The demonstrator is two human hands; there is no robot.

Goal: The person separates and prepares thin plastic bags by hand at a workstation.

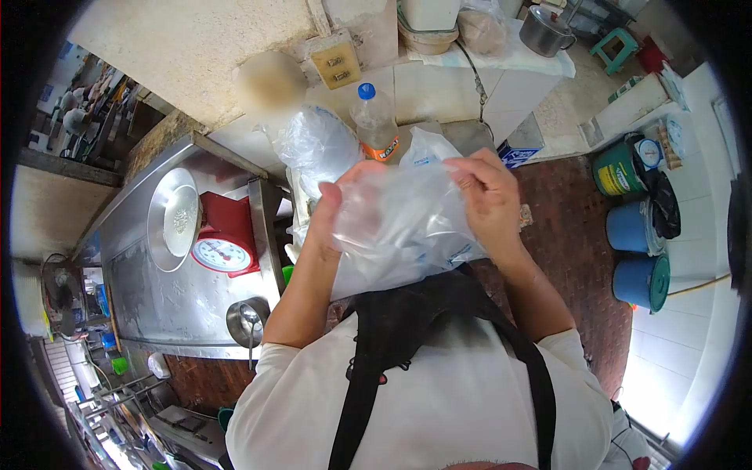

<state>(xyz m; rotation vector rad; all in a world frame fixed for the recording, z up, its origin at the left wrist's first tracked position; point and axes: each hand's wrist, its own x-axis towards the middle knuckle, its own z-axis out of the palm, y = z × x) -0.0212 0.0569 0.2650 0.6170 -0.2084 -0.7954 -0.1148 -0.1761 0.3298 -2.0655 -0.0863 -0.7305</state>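
A clear plastic bag [407, 215] is stretched between my two hands in front of my chest. My left hand [338, 205] grips its left side, with the fingers partly hidden behind the film. At the upper right edge, my right hand [487, 188] pinches the plastic between thumb and fingers. Just beyond the bag are a plastic bottle [373, 117] with a blue cap and a bundle of clear plastic bags [317, 145]. Another whitish bag [431, 146] with blue print lies behind the one I hold.
On the steel table [141, 290] to the left stands a red scale [227, 235] with a metal pan [174, 219] holding a little white material. A metal bowl [247, 319] with a spoon sits near its corner. Several buckets, one a blue bucket [630, 283], line the right wall.
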